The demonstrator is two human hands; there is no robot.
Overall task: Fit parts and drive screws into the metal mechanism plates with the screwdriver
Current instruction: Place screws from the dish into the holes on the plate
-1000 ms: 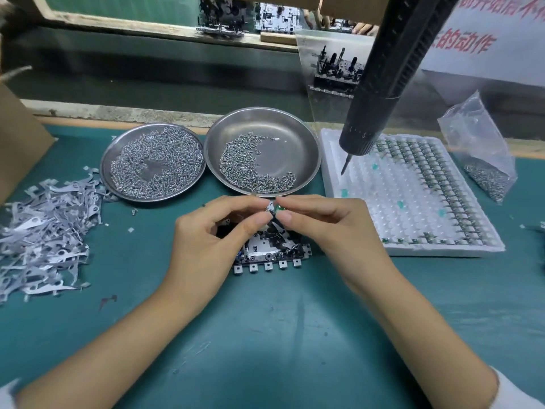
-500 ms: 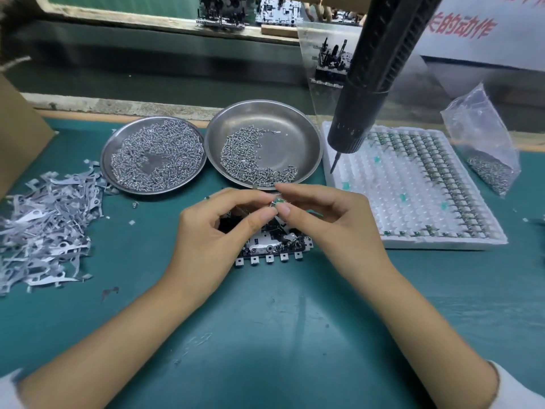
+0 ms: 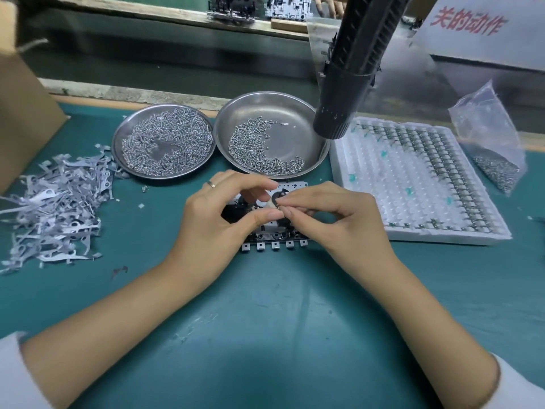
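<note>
A white sign (image 3: 483,33) at the upper right bears red characters reading 关的动作

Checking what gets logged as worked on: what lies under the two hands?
Under the left hand and right hand lies a silver metal mechanism plate on the green mat, five tabs along its near edge. Its middle is covered; both hands pinch a small part.

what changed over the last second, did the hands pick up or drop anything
Little changed. The left hand and right hand stay fingertip to fingertip over the mechanism plate, still pinching a small part between them; nothing was let go or newly taken. The view shifted a little, so the hanging screwdriver sits differently in frame. Both screw dishes and the white tray lie as before.
</note>
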